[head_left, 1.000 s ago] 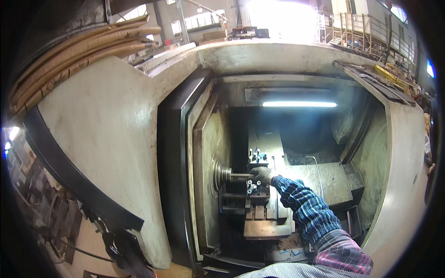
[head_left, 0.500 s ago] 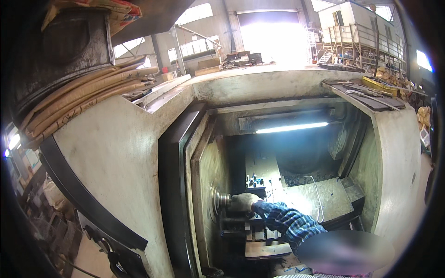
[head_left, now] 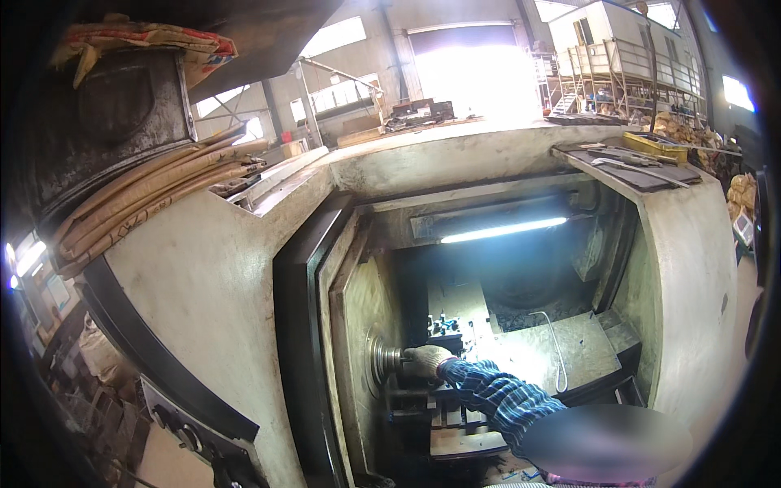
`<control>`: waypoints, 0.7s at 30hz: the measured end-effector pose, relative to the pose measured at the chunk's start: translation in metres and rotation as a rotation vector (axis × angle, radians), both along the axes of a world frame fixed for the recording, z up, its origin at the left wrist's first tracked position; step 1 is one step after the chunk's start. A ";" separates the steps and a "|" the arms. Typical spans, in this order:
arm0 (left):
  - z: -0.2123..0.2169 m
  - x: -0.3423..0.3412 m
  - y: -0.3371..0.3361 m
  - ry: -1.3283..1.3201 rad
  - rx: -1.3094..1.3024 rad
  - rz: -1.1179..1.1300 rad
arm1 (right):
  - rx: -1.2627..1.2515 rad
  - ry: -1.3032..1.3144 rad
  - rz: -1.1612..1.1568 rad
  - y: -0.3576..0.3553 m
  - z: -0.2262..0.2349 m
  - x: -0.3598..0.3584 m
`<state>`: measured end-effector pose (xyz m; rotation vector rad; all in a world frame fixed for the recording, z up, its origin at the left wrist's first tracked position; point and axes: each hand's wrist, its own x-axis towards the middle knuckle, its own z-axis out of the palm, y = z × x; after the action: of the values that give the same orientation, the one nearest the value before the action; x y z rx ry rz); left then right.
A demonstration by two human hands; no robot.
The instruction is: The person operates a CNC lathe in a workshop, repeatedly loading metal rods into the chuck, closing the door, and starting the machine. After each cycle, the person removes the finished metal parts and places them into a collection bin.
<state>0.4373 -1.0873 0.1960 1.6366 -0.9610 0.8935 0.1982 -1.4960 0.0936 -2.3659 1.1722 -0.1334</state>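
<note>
My right hand (head_left: pixel 426 360), in a pale knit work glove, reaches into a lathe's enclosure from the lower right, its arm in a blue plaid sleeve (head_left: pixel 503 397). Its fingers are closed at the end of the round metal spindle nose (head_left: pixel 392 356), which sticks out of the left inner wall. Whatever they grip is small and hidden by the glove. Just behind the hand are tool holders (head_left: pixel 444 324) with small blue and silver fittings. My left hand does not show.
A bright tube lamp (head_left: pixel 503 230) lights the enclosure. A pale bent hose (head_left: pixel 555 346) rises over a sloped metal cover (head_left: pixel 587 351). The dark door edge (head_left: pixel 303 325) stands left. Hand tools (head_left: pixel 630 163) and a yellow tray (head_left: pixel 655 146) lie on the right ledge; folded sacks (head_left: pixel 154 191) lie left.
The whole view has shifted and tilted slightly. My right hand stays at the spindle nose, with its fingers turned only a little.
</note>
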 end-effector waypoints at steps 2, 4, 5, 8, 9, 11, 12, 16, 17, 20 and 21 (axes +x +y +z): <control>0.001 -0.007 -0.001 -0.183 0.139 0.116 | -0.038 0.031 -0.026 -0.008 -0.006 -0.004; -0.001 -0.008 0.003 -0.148 0.142 0.125 | -0.025 0.029 -0.029 -0.005 -0.002 -0.003; -0.001 -0.008 0.004 -0.132 0.143 0.129 | -0.034 0.051 -0.059 -0.002 0.000 -0.001; -0.006 0.005 -0.005 -0.066 0.036 0.073 | -0.026 0.071 -0.165 0.007 0.011 -0.002; 0.000 -0.001 -0.006 -0.116 0.052 0.080 | 0.000 0.047 -0.214 0.013 0.023 -0.009; 0.016 -0.019 -0.002 -0.221 0.073 0.116 | -0.089 -0.061 -0.244 0.015 0.033 -0.019; 0.019 -0.021 -0.004 -0.214 0.064 0.112 | -0.208 -0.215 -0.303 0.011 0.032 -0.034; 0.016 -0.024 -0.004 -0.147 0.039 0.082 | -0.492 -0.277 -0.662 -0.005 0.025 -0.129; 0.016 -0.026 -0.004 -0.134 0.047 0.076 | -0.341 -0.174 -0.787 -0.017 0.012 -0.150; 0.013 -0.025 -0.001 -0.102 0.045 0.093 | 0.043 -0.036 -0.951 -0.007 -0.014 -0.192; 0.013 -0.024 -0.006 -0.103 0.034 0.067 | 0.102 0.088 -0.934 -0.014 -0.043 -0.217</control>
<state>0.4135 -1.0929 0.2093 1.6734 -1.0018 1.0200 -0.0184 -1.5100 0.0506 -1.5730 2.1712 -0.2669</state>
